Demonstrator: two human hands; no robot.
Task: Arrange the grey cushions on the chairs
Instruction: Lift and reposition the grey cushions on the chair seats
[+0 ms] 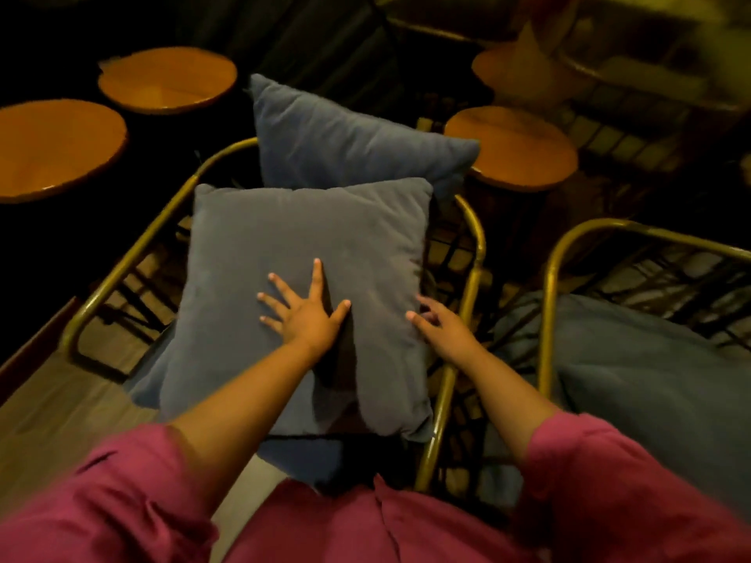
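A square grey cushion (pixel 309 253) lies flat on a brass-framed chair (pixel 134 253) in front of me. My left hand (pixel 304 314) rests open on its middle, fingers spread and pressing down. At the cushion's right edge, next to the chair's arm rail, my right hand (pixel 443 327) touches it with loose fingers. A second grey cushion (pixel 345 140) leans upright behind the first at the chair's far end. A seat pad (pixel 296 453) shows under the near cushion. Another brass chair (pixel 552 278) at the right holds a grey cushion (pixel 634 367).
Round wooden tables stand around: two at the left (pixel 53 148) (pixel 166 79), one beyond the chair at the right (pixel 516 148), another further back (pixel 516 71). Wooden floor (pixel 61 400) lies at the lower left. The room is dim.
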